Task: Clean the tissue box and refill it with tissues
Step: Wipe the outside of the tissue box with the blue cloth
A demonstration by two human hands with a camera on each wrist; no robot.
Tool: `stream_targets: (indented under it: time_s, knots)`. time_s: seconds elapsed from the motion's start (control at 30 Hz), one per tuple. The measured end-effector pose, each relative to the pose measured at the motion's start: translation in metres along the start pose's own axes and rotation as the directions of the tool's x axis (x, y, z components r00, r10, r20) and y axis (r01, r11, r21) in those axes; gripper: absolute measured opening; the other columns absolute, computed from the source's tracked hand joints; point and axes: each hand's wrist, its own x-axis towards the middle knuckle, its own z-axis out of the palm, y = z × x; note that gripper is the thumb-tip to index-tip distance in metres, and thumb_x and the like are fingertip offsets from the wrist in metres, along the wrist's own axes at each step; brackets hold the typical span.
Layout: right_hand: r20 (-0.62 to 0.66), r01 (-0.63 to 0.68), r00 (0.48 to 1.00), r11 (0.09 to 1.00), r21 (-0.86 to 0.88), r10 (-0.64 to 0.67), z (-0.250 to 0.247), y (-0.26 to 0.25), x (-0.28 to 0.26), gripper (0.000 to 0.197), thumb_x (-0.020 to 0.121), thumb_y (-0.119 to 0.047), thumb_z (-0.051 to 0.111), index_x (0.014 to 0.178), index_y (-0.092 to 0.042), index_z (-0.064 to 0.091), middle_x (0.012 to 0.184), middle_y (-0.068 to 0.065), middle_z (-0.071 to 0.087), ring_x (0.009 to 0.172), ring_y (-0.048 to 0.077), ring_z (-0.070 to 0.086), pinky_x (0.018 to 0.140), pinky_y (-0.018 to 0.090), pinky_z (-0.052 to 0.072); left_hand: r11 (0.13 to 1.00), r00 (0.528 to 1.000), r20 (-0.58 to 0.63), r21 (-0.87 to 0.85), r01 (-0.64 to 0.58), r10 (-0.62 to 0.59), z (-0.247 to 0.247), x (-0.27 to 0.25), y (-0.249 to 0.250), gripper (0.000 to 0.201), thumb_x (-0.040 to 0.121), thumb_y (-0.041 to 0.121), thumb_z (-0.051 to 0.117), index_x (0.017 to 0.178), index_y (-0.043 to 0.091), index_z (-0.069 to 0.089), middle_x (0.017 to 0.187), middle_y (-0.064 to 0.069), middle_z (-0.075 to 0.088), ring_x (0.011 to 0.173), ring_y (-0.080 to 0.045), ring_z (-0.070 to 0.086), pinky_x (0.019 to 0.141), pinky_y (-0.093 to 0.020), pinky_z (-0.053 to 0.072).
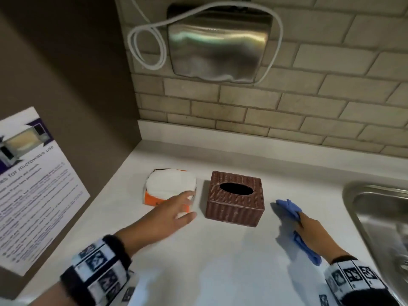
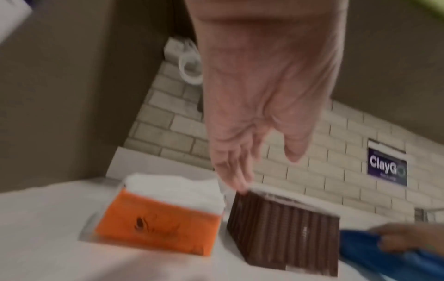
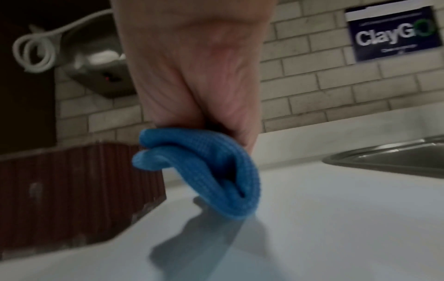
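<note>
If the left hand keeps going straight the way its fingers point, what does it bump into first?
Probably the tissue pack. The left hand is open, fingers reaching over the pack's near corner beside the brown tissue box. The left wrist view suggests the fingertips may sit nearer the box's edge, so depth is uncertain.

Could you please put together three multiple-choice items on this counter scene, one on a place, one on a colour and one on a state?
1. Where does the tissue pack lie relative to the tissue box?
A. On its left
B. On top of it
C. In the sink

2. What colour is the cloth?
A. Yellow
B. Blue
C. White

3. What is the left hand doing?
A. Gripping the cloth
B. Lifting the box
C. Reaching open-fingered, holding nothing

Answers:
1. A: the head view shows the pack beside the box, on the counter.
2. B: the cloth held by the right hand is blue.
3. C: its fingers are spread above the pack's near edge.
</note>
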Motion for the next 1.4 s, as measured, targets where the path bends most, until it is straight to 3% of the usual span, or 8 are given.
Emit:
stream_targets:
  time_s: [0.13,0.4,0.67,0.83,1.03,1.1,1.2,1.4]
  knots:
    - [-0.023,-0.134,0.990,0.980,0.149,0.139,-0.013,-0.004,-0.018,0.026,0.096,-0.001,0.039,0.115,-0.006,0.055,0.111,0.021,0.066,0.090,0.035,0.059,0.081,0.043,0.044,0.995,0.999,0.036,-0.098,-0.002,0.006,0.019,0.061,-0.002,0.113,0.076,0.038,0.079,0.152,0.029,-0.004,0.158,-0.007,0.016,0.146,-0.020,0.020,0.118,-0.038,0.025]
    - [0.006,-0.183,0.980,0.882,0.435,0.200,-0.028,-0.005,-0.067,0.028,0.092,-0.019,0.053,0.118,-0.027,0.055,0.124,0.008,0.062,0.119,0.028,0.054,0.106,0.045,0.036,0.997,0.986,0.163,-0.065,0.042,-0.031,0.028,0.125,0.000,0.146,0.062,0.022,0.090,0.143,0.037,-0.031,0.161,-0.007,-0.002,0.148,-0.026,0.008,0.119,-0.043,0.020]
    - [0.013,-0.195,0.969,0.727,0.658,0.248,-0.042,-0.030,-0.090,0.024,0.098,-0.004,0.040,0.110,-0.015,0.058,0.097,-0.005,0.066,0.088,0.007,0.059,0.073,0.026,0.043,0.986,0.983,0.173,-0.161,-0.035,0.064,0.039,0.131,-0.002,0.144,0.052,0.009,0.088,0.127,0.073,-0.018,0.158,0.003,0.005,0.141,-0.031,0.028,0.104,-0.054,0.044]
    - [-0.008,-0.183,0.966,0.709,0.681,0.257,-0.041,-0.048,-0.087,0.029,0.099,-0.009,0.037,0.121,-0.022,0.053,0.106,0.002,0.066,0.090,0.014,0.062,0.071,0.033,0.045,0.989,0.996,0.029,-0.127,-0.076,0.080,0.058,0.109,-0.006,0.141,0.049,0.028,0.089,0.134,0.060,-0.019,0.148,0.000,0.018,0.138,-0.024,0.026,0.112,-0.047,0.035]
    - [-0.168,0.118,0.982,0.974,0.194,-0.085,-0.030,-0.095,-0.083,0.067,0.088,0.005,0.042,0.135,-0.043,0.041,0.069,-0.013,0.069,0.060,-0.003,0.065,0.053,0.006,0.043,0.984,0.993,-0.116,-0.175,-0.036,0.016,0.088,0.084,-0.024,0.147,0.049,0.043,0.091,0.148,0.032,-0.018,0.153,0.005,0.013,0.144,-0.017,0.013,0.120,-0.041,0.018]
    - [-0.106,0.212,0.973,0.977,0.037,-0.207,-0.018,-0.113,-0.073,0.081,0.082,0.009,0.045,0.140,-0.045,0.031,0.085,-0.025,0.071,0.052,0.006,0.065,0.055,0.005,0.044,0.987,0.993,-0.115,-0.160,-0.034,0.016,0.089,0.085,-0.024,0.143,0.050,0.043,0.091,0.150,0.025,-0.010,0.153,0.002,0.014,0.145,-0.017,0.012,0.120,-0.040,0.018]
    - [0.143,0.360,0.933,0.825,-0.437,-0.331,0.010,-0.138,-0.057,0.101,0.070,0.008,0.058,0.151,-0.031,0.010,0.157,-0.007,0.026,0.095,0.021,0.068,0.077,0.028,0.053,0.982,0.988,-0.148,-0.175,-0.067,0.041,0.089,0.090,-0.022,0.117,0.045,0.043,0.089,0.140,0.028,0.022,0.135,0.007,0.037,0.133,-0.016,0.036,0.113,-0.041,0.035]
    - [0.335,0.376,0.918,0.738,-0.560,-0.213,0.053,-0.156,-0.039,0.090,0.082,0.008,0.056,0.152,-0.024,0.008,0.162,0.005,0.000,0.148,0.034,0.006,0.104,0.045,0.044,0.973,0.975,-0.212,-0.204,-0.111,0.066,0.090,0.094,-0.029,0.102,0.039,0.046,0.090,0.125,0.028,0.037,0.120,0.005,0.053,0.113,-0.016,0.055,0.096,-0.042,0.050]
